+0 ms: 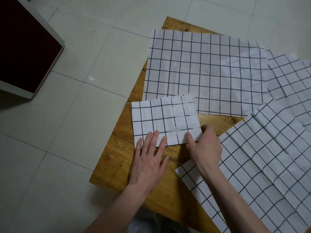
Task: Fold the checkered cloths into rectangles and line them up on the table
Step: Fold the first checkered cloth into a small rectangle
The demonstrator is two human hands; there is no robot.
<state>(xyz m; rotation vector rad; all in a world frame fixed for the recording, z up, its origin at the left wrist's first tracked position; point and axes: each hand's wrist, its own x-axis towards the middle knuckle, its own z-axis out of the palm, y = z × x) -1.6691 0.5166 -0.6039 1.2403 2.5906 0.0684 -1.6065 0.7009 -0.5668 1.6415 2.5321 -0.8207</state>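
A small folded checkered cloth (161,118), white with dark grid lines, lies as a rectangle near the left edge of the wooden table (116,162). My left hand (149,158) lies flat with straight fingers, its fingertips pressing the cloth's near edge. My right hand (205,147) pinches the cloth's near right corner, thumb on top and fingers curled under. A large unfolded checkered cloth (207,69) is spread behind it. Another open cloth (262,165) lies at the right, partly under my right forearm. A third cloth (289,78) shows at the far right.
The table stands on a pale tiled floor (67,115). A dark red cabinet with a white frame (25,47) stands at the left, apart from the table. Bare wood shows between the folded cloth and the table's near left corner.
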